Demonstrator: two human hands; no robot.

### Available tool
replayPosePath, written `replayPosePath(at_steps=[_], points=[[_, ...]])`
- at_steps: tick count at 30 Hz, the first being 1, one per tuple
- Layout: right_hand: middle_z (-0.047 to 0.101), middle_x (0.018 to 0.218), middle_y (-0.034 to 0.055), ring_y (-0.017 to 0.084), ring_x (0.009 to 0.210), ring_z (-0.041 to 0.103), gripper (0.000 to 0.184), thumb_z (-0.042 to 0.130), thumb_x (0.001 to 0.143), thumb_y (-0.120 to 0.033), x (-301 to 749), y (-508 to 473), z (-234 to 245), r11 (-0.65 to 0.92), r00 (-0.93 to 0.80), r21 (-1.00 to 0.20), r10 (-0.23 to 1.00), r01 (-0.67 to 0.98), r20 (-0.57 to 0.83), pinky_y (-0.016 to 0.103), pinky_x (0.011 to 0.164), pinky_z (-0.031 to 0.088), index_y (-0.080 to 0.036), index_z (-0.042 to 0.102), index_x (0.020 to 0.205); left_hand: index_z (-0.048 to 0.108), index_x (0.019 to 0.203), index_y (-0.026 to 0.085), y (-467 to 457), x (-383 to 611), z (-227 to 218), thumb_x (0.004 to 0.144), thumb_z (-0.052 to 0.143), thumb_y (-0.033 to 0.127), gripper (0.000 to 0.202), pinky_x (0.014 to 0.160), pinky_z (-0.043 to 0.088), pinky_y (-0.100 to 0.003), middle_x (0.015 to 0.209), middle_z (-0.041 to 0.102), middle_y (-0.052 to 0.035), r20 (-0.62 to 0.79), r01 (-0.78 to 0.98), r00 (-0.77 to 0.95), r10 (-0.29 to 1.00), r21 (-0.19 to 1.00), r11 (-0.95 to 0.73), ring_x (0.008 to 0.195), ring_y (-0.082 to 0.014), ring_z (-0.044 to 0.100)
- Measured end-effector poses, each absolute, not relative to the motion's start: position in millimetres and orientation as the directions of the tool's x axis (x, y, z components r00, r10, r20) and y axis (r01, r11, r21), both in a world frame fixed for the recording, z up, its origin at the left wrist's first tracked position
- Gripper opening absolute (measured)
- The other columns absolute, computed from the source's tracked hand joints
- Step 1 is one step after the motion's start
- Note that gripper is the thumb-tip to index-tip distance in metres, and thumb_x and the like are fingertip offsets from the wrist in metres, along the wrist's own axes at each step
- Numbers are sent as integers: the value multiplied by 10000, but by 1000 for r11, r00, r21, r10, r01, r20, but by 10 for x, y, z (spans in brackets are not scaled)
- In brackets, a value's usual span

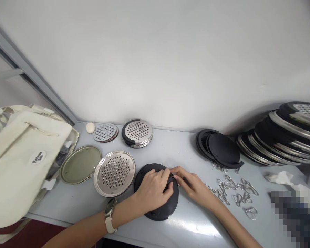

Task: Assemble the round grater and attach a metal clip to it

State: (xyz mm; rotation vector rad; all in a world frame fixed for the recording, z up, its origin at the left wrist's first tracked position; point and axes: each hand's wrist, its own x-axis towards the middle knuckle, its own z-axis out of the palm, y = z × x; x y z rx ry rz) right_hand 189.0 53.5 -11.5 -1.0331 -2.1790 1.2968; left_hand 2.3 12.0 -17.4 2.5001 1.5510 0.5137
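Note:
A black round lid (158, 206) lies flat on the grey table (186, 227) right in front of me. My left hand (153, 187) rests on top of it, fingers curled and pinching at a small metal wire clip (172, 175) near the lid's upper edge. My right hand (190, 185) meets it from the right, fingertips pinched on the same clip. A watch sits on my left wrist. Several loose wire clips (235, 193) lie scattered to the right of my hands.
A perforated steel grater disc (114, 173) and a plain greenish disc (80, 164) lie to the left. More grater discs (137, 132) stand by the wall. Black lids (219, 148) and a slanted stack of assembled lids (281, 137) fill the right. A cream bag (20, 155) sits at left.

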Motion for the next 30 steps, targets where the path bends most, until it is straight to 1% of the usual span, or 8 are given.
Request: replayPosePath(at_steps=[3,4,7,9,11,13,18,30], points=[[664,1030,28,167,918,622,246,377,1006,-312,1884,542,-102,299,-659,-882,752,364,-17,265,822,457,-244,563,1152,453,918,205,119,23,-183,870,463,207,49,670,427,-335,771,584,7,202,839,404,892,306,-450,682,-190,577],[663,1022,25,165,905,620,241,376,1006,-313,1884,544,-102,298,-659,-883,752,364,-18,263,812,453,-244,563,1141,452,916,205,118,22,-186,869,465,208,49,668,426,-334,770,584,7,202,841,401,893,305,-447,682,-191,578],[649,857,1,149,739,584,233,375,1003,-321,1893,545,-111,295,-648,-866,761,404,-43,249,696,435,-243,555,1129,451,904,204,119,23,-185,865,470,210,44,667,424,-332,753,580,6,203,843,395,896,306,-442,675,-192,580],[590,730,-23,134,621,503,216,378,997,-322,1900,540,-116,302,-641,-849,766,434,-55,238,602,389,-238,547,1103,451,902,203,119,23,-179,865,470,206,42,668,423,-328,737,576,9,206,840,396,895,314,-443,669,-189,580],[524,671,-40,123,572,429,186,386,988,-309,1904,534,-116,307,-643,-844,763,440,-58,232,554,343,-232,533,1074,451,906,202,118,23,-174,863,471,203,47,666,421,-326,735,577,9,210,838,396,894,315,-445,667,-188,580],[483,661,-47,118,567,398,158,393,978,-283,1906,530,-113,302,-653,-850,755,430,-62,228,545,323,-229,515,1064,450,909,204,116,22,-172,862,476,206,55,660,419,-327,744,582,8,212,840,394,894,313,-444,666,-188,577],[427,657,-57,116,575,377,137,417,950,-235,1912,535,-114,298,-665,-860,745,413,-62,230,549,306,-226,490,1065,444,912,206,124,22,-168,864,475,211,56,667,417,-327,743,579,10,207,839,397,894,312,-445,671,-188,575],[418,652,-65,115,572,374,107,410,946,-233,1911,541,-131,305,-665,-858,745,414,-56,232,552,312,-223,462,1038,444,899,209,121,22,-158,860,476,210,50,666,414,-324,736,573,17,207,840,395,895,313,-443,666,-183,574]])
